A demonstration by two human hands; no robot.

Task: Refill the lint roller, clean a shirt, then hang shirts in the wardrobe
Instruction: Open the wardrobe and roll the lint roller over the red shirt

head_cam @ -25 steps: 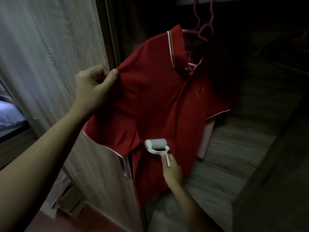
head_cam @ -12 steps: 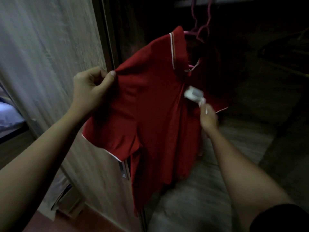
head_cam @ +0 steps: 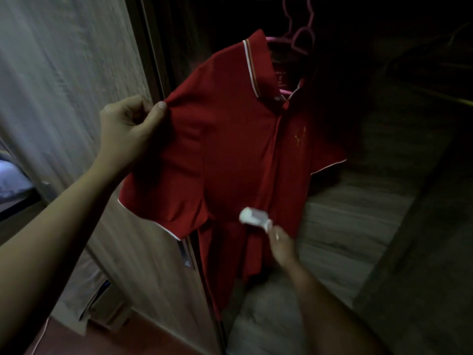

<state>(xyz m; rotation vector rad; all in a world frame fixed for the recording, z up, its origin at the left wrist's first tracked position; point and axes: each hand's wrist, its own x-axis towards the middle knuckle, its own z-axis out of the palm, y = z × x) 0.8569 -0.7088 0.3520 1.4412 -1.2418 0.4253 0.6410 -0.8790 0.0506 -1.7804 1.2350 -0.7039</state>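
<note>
A red polo shirt with white trim hangs on a pink hanger inside the dark wardrobe. My left hand pinches the shirt's left shoulder seam and pulls the cloth out flat. My right hand grips the handle of a white lint roller. The roller head lies against the shirt's lower front, just below the placket. The hand and roller are blurred.
The wooden wardrobe door stands just left of the shirt. A wood-grain shelf lies behind and below the shirt. A dark side panel closes the right. Bedding shows at far left.
My right hand ran the lint roller from the lower front up to the chest by the collar, then back down to the lower front. My left hand kept its hold.
</note>
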